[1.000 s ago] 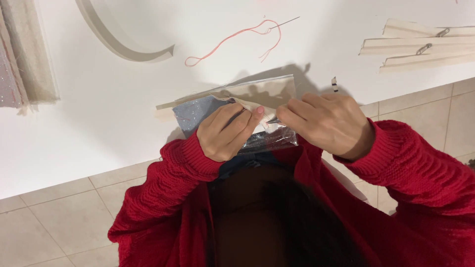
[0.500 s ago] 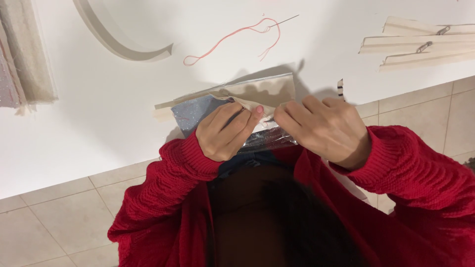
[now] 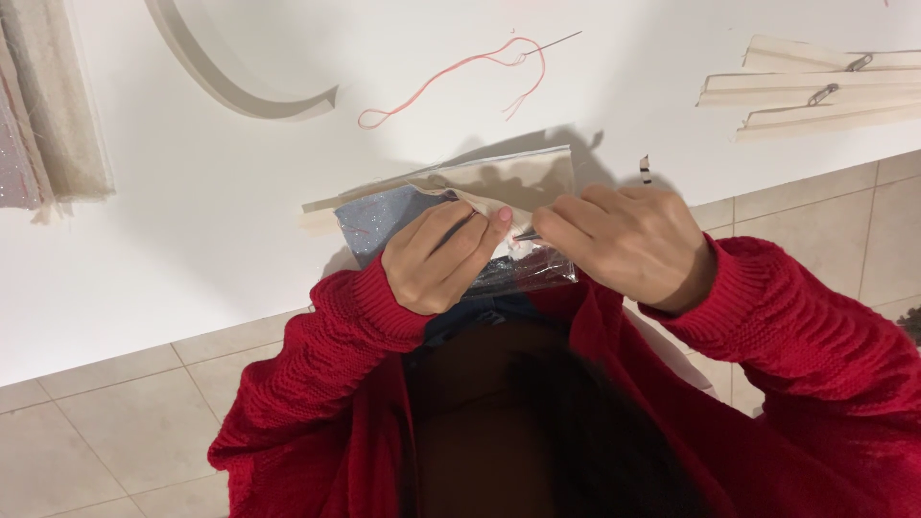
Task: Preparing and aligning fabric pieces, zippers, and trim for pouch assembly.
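Observation:
At the table's front edge lies a piece of beige cloth [image 3: 518, 182] over a grey glittery fabric [image 3: 384, 219], with clear plastic [image 3: 532, 273] beneath. My left hand [image 3: 439, 257] pinches the beige cloth's folded edge against the grey fabric. My right hand [image 3: 624, 240] is beside it, fingertips closed on a thin metal needle-like tool [image 3: 526, 234] that points at the cloth by my left fingertips. Both arms wear red knitted sleeves.
A red thread [image 3: 460, 77] with a needle lies on the white table [image 3: 192, 211] behind the cloth. A curved wooden hoop piece [image 3: 225, 82] sits at the back left, folded pale fabric [image 3: 43, 125] at the far left, and wooden bars with metal clips [image 3: 815, 91] at the right. Below is a tiled floor.
My hands stay on the cloth; the right hand has shifted very slightly toward the left fingertips. Nothing else has moved.

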